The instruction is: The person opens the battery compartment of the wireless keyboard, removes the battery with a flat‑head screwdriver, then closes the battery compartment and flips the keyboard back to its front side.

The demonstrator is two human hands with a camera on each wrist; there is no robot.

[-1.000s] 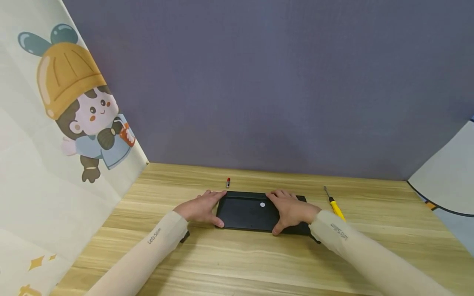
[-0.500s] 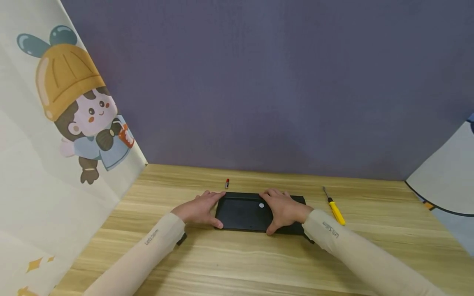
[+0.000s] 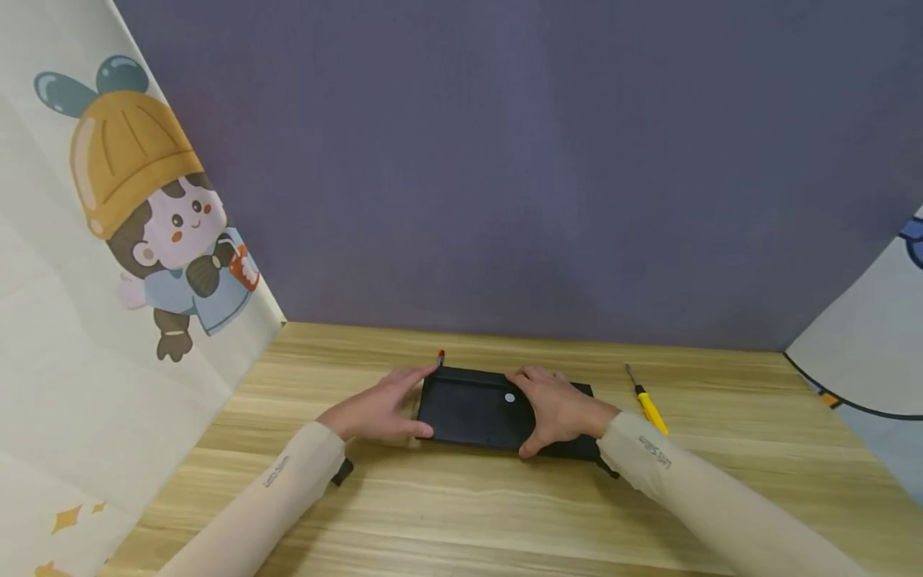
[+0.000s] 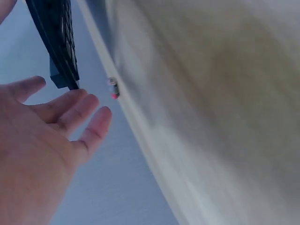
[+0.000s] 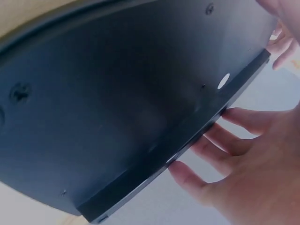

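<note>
A black keyboard (image 3: pixel 469 413) is turned underside up in the head view. Its keys show edge-on along one side of the keyboard (image 4: pixel 58 42) in the left wrist view, and its left end is raised off the table. My left hand (image 3: pixel 378 407) grips that end, thumb at the near edge and fingers at the far edge. Further right, my right hand (image 3: pixel 562 410) spans the underside and holds both long edges. Screws and a round white sticker (image 5: pixel 224 81) mark the underside in the right wrist view.
A small battery (image 3: pixel 441 357) with a red end lies on the wooden table (image 3: pixel 461 521) just behind the keyboard's left corner. To the right lies a yellow-handled screwdriver (image 3: pixel 651 410). A grey-blue partition (image 3: pixel 505 176) stands along the table's back edge.
The keyboard's left end has risen slightly with my left hand, and its far corner now overlaps the battery in the head view. My right hand has shifted a little left along the keyboard.
</note>
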